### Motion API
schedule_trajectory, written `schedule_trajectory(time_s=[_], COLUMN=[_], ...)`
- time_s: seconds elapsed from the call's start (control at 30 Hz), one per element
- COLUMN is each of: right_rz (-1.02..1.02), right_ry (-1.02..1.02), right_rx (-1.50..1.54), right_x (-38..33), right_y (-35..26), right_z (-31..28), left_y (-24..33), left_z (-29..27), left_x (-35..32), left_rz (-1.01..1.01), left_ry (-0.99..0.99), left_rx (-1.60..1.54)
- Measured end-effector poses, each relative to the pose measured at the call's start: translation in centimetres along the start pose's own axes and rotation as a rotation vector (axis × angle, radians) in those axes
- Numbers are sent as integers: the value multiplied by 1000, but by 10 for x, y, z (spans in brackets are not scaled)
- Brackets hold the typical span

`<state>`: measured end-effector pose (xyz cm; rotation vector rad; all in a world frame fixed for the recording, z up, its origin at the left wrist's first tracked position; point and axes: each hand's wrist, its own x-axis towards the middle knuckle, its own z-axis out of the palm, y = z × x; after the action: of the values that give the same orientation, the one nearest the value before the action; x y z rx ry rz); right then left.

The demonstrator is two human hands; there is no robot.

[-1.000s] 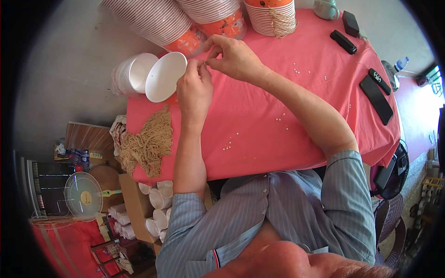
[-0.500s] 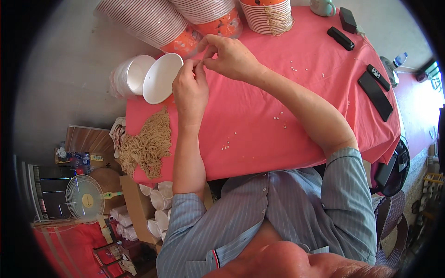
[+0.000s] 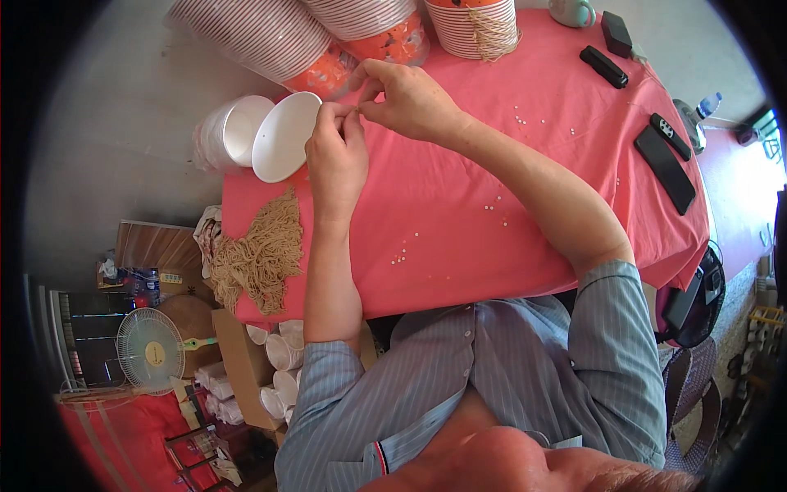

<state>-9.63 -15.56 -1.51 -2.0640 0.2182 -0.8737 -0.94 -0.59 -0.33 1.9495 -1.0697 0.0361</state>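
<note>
While fingertips of left hand and right hand are pinched together, held item unclear | two white paper bowls at 9 o'clock | one tan string bundle at 7 | scattered small white beads at 4.

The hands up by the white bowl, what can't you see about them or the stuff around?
- Head view: whatever the left hand and right hand pinch together is too small to make out.
- The stacked striped cups are cut off by the top edge.
- The inside of the white bowl faces partly away.
- The tiny beads on the red cloth are too small to tell their kind.
</note>
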Motion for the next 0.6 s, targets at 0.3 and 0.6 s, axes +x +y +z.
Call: schedule_trajectory(time_s=[0.3,0.6], right_rz=[5,-19], right_ry=[-10,-22], right_rx=[-7,-9], right_x=[1,0], right_y=[-1,-5], right_z=[-3,-2], left_y=[-10,-19], left_z=[6,7], left_x=[2,6], left_rz=[365,112], left_ry=[191,79], left_rx=[232,-215])
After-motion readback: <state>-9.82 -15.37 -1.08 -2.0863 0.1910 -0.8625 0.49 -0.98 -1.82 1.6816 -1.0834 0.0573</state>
